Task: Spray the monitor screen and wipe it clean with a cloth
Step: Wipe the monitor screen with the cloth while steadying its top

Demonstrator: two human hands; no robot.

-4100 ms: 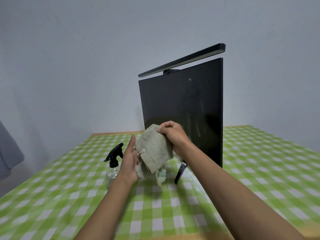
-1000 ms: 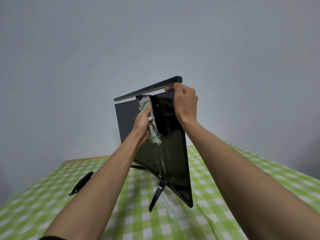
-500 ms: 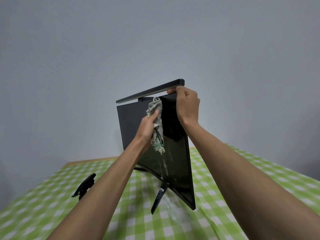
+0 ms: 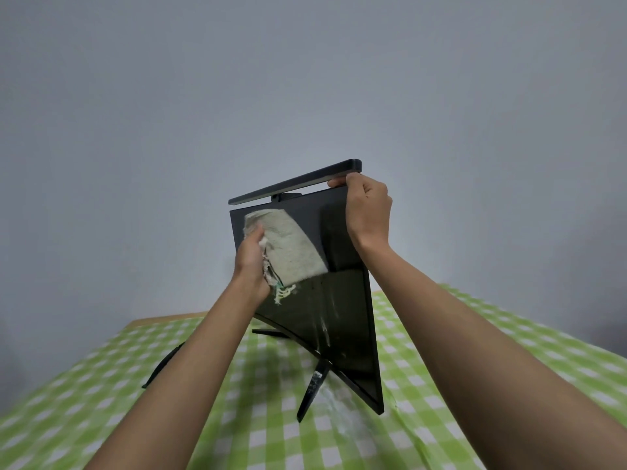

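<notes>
The left hand [image 4: 252,266] is now pressing the cloth [image 4: 288,245] flat against the upper left of the monitor screen [image 4: 339,310], fingers curled around its frayed edge; half a second ago it was bunched nearer the top centre, so wiping is advancing across the panel. The right hand [image 4: 368,212] is still clamping the top right corner under the light bar [image 4: 295,183]. Streaks are lingering lower down. Beyond, the green checked tablecloth [image 4: 509,334] is meeting a plain grey wall [image 4: 305,79].
</notes>
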